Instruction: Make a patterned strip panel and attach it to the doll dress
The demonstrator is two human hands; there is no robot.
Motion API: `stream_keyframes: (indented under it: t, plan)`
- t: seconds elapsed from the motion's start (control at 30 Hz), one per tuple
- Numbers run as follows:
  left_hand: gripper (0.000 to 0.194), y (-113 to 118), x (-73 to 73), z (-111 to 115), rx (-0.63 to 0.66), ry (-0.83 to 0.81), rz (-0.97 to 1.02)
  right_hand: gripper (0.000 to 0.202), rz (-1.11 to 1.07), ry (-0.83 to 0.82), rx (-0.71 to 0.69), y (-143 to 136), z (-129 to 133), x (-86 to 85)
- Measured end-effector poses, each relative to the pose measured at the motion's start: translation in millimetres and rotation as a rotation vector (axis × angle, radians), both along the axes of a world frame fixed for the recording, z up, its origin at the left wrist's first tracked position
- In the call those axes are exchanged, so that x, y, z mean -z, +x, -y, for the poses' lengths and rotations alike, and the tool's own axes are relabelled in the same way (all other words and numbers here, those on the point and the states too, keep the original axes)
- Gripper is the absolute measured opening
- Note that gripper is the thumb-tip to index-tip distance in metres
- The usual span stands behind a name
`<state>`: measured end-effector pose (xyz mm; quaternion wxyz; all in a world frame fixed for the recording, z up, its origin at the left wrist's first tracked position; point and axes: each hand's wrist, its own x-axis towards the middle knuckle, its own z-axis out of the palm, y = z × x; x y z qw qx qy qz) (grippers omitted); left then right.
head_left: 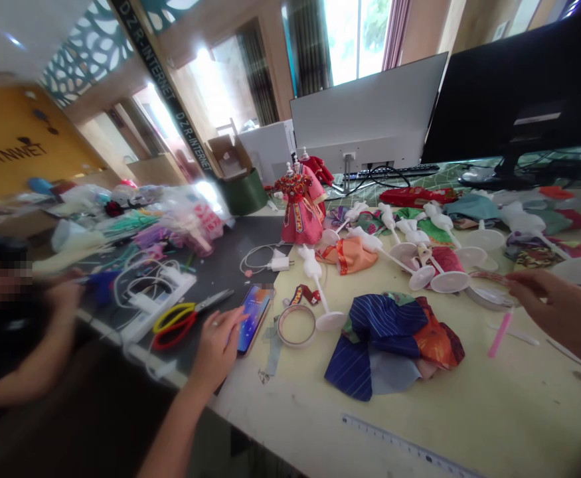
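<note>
My left hand (pixel 218 345) rests over the lower left part of a smartphone (pixel 255 315), fingers stretched out, fingertips at its lit screen. On the right, my right hand (pixel 554 305) has its fingertips pinched at the end of a thin reddish strip (pixel 487 275), just above a pale ring-shaped roll (pixel 494 296). Below the fingers lies a pink stick (pixel 500 335). Between my hands are a tape roll (pixel 297 325), a white doll stand (pixel 320 285) and a heap of blue striped and orange cloth (pixel 394 335).
Scissors (pixel 185 318) and a power strip (pixel 155 302) lie left of the phone. Several doll stands and small garments fill the back right, beside a pink dressed doll form (pixel 303 206). Monitors (pixel 370 113) stand behind. A ruler (pixel 404 445) lies in front; another person's arm (pixel 36 358) is at left.
</note>
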<state>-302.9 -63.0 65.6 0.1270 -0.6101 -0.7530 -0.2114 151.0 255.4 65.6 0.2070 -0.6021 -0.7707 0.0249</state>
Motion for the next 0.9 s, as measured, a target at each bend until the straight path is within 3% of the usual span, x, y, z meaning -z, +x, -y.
stream_keyframes:
  t: [0.3, 0.6, 0.9]
  plan:
    - [0.034, -2.1, 1.8, 0.4, -0.006, 0.002, -0.006, 0.041, 0.013, -0.031, 0.046, -0.2, -1.2, 2.9]
    - [0.031, 3.4, 1.4, 2.4, 0.029, -0.012, -0.012, 0.041, -0.013, -0.08, 0.063, -11.4, 2.9, -5.6]
    - [0.037, 10.0, 10.4, -3.5, 0.031, -0.05, -0.049, 0.041, -0.048, -0.092, 0.06, -15.2, 6.1, -8.7]
